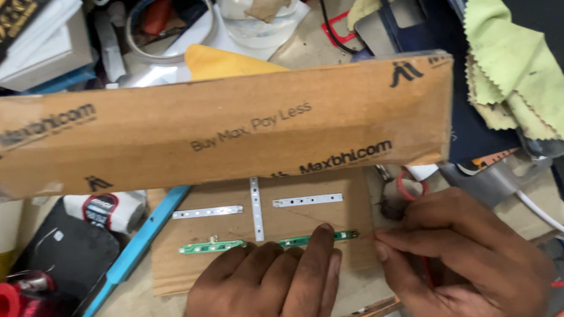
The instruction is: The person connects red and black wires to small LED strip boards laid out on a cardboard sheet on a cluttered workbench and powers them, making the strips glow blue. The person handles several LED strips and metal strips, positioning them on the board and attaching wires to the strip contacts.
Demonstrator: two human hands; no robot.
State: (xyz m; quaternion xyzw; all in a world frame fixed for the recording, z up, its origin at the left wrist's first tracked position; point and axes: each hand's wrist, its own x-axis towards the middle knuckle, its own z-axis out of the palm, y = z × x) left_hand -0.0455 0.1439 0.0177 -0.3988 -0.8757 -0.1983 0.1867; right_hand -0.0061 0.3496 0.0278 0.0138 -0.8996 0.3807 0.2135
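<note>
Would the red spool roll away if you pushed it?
The red spool looks round and lies on its side, so it would probably roll. A dark pouch right beside it might stop it soon. It looks wound with wire, so perhaps heavy for its size.

Brown cardboard flap (217, 126) with black print; green circuit strip (311, 239); white strips (307, 201); blue bar (137, 247); red spool (9, 307); pale-green zigzag-edged cloth (525, 72); yellow envelope (227, 62).
</note>
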